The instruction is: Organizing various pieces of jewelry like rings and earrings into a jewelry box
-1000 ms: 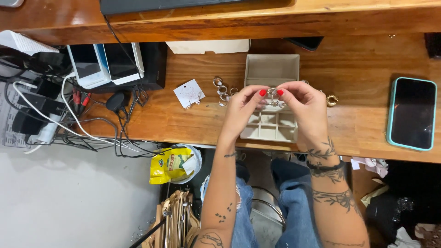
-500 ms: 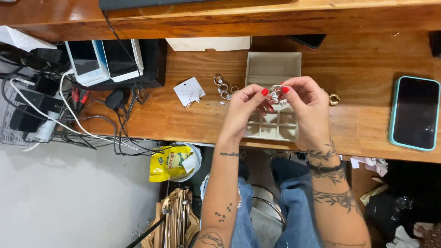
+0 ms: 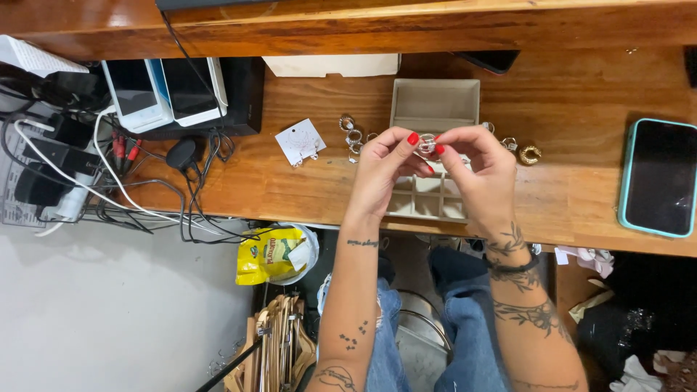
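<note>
My left hand (image 3: 382,171) and my right hand (image 3: 481,170) meet above an open beige jewellery box (image 3: 434,107) with small compartments on the wooden desk (image 3: 581,87). Both pinch one small silver ring (image 3: 426,144) between thumbs and fingertips, over the box's divided tray. Several silver rings (image 3: 353,135) lie on the desk left of the box. A gold ring (image 3: 529,154) and a silver one (image 3: 509,144) lie to the right of my right hand. A white earring card (image 3: 300,141) rests further left.
A phone in a teal case (image 3: 659,177) lies at the desk's right end. Two phones (image 3: 163,91), a black box and tangled cables (image 3: 109,174) crowd the left. Below the desk sit a yellow packet in a bin (image 3: 272,254) and wooden hangers (image 3: 279,348).
Both hands have lifted slightly from the box's tray and drawn together, holding the small ring up between the fingertips.
</note>
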